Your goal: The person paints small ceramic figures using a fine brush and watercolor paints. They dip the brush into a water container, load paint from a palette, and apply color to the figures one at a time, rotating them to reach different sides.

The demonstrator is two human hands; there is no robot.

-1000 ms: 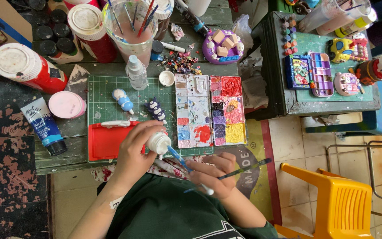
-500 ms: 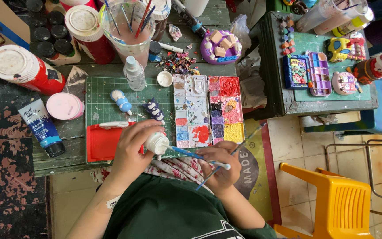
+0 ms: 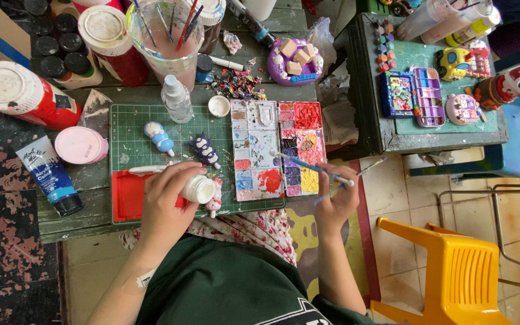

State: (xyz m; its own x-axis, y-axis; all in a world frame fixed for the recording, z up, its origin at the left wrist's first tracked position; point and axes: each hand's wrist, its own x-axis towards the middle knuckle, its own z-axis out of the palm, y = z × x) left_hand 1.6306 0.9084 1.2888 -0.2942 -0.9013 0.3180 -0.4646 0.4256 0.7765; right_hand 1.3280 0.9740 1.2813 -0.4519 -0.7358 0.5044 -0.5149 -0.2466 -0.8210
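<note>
On the gridded green cutting mat [image 3: 133, 129] on the counter [image 3: 85, 207], the left hand [image 3: 167, 201] clamps a small round white figurine [image 3: 200, 188]; the right hand [image 3: 335, 201] pinches two thin brushes [image 3: 317, 167] over the paint-smeared plastic palette [image 3: 275, 147]

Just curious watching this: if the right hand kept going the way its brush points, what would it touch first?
The right hand aims its brush up and left, so the tip would probably meet the paint palette first; it already hovers over the colour wells, though height is unclear.
</note>
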